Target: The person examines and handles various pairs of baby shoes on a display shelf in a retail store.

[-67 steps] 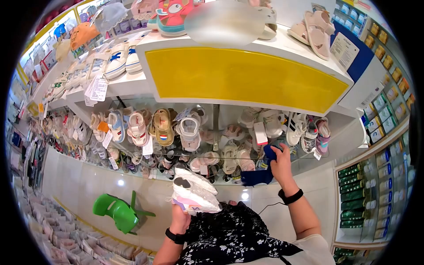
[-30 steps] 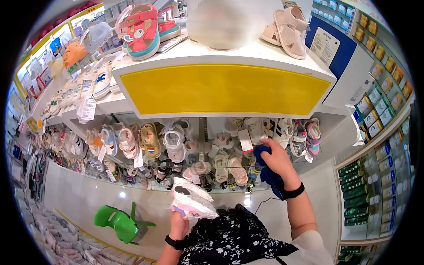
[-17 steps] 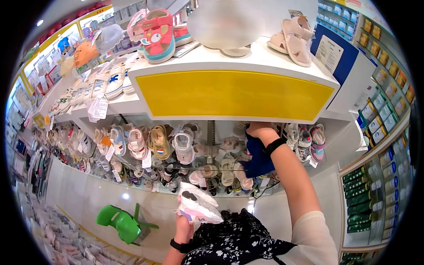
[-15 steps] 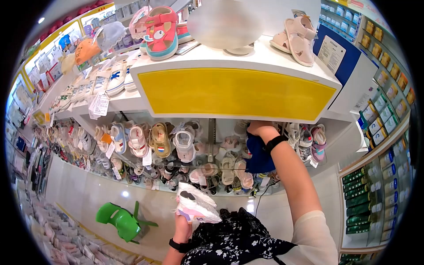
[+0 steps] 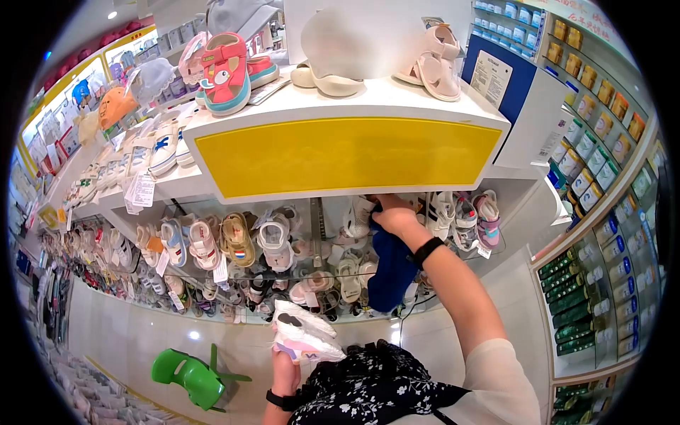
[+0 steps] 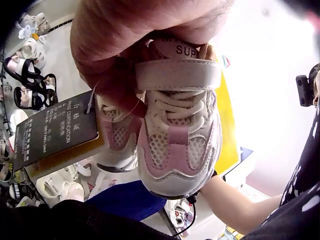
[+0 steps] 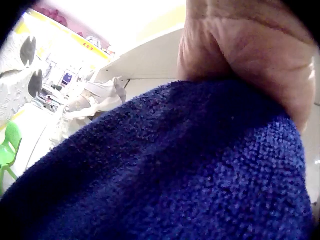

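Observation:
My left hand holds a pair of small white and pink sneakers, soles toward the head camera. In the left wrist view the fingers curl over the top of the front sneaker, beside its strap; a black paper tag hangs next to it. My right hand reaches onto the glass shelf under the yellow-fronted counter, close to a pale shoe. It grips a dark blue towelling cloth that hangs down below the palm. The right fingertips are hidden in the right wrist view by the cloth.
Rows of children's shoes stand on the glass shelves, among them a tan sandal and a black-striped white shoe. The counter's yellow panel overhangs my right hand. A green chair stands on the floor at left.
My right hand, with the blue cloth, has moved from in front of the shelf deeper under the counter, then leftward as the head view shifts. My left hand keeps hold of the sneakers.

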Motion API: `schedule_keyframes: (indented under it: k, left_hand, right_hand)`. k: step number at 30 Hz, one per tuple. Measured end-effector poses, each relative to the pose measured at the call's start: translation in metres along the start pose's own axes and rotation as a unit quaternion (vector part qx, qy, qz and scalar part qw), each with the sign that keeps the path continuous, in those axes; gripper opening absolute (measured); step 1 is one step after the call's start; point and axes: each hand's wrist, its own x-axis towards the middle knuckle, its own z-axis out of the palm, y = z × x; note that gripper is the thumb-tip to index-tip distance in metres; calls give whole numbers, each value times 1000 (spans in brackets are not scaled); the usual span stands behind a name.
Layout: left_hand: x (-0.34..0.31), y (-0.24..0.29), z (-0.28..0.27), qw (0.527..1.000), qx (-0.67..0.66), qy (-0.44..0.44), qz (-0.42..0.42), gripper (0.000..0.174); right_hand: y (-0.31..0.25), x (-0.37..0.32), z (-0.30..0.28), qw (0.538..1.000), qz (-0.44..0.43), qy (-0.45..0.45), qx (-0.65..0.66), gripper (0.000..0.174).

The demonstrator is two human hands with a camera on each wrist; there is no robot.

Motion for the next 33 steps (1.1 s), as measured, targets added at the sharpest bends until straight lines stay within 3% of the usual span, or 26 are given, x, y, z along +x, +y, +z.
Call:
schedule_keyframes:
  k: [3, 6, 9, 12, 16, 18, 21, 24, 29, 33]
  left_hand:
    - [3, 2, 4, 1000, 19, -13, -4, 35]
    - [10, -1, 4, 999, 36, -19, -12, 35]
    - [13, -6, 2, 998, 55, -16, -20, 36]
    - [16, -9, 4, 998, 59, -18, -30, 36]
    - [23, -16, 4, 997, 67, -29, -36, 35]
    - [26, -19, 8, 996, 71, -41, -41, 35]
    - [32, -18, 27, 993, 90, -63, -47, 34]
    - [36, -27, 35, 992, 80, -82, -55, 34]
    - [31, -27, 63, 996, 50, -35, -58, 33]
    - [27, -31, 48, 997, 54, -23, -55, 33]
  right_hand:
    - [-1, -23, -2, 999, -32, 39, -7, 45]
    - [-13, -66, -24, 991, -108, 78, 8, 33]
    - [-12, -111, -40, 986, -154, 62, 34, 29]
    - [1, -151, -63, 985, -131, 104, 37, 29]
    - [51, -172, -102, 983, -1, 167, 69, 35]
    - [71, -173, -127, 980, 116, 157, 49, 36]
    - [119, -159, -145, 968, 126, 217, 7, 35]
    - [139, -137, -157, 965, 158, 204, -37, 34]
    - [138, -115, -148, 960, 160, 202, -105, 32]
    - [123, -113, -144, 961, 151, 204, -110, 31]
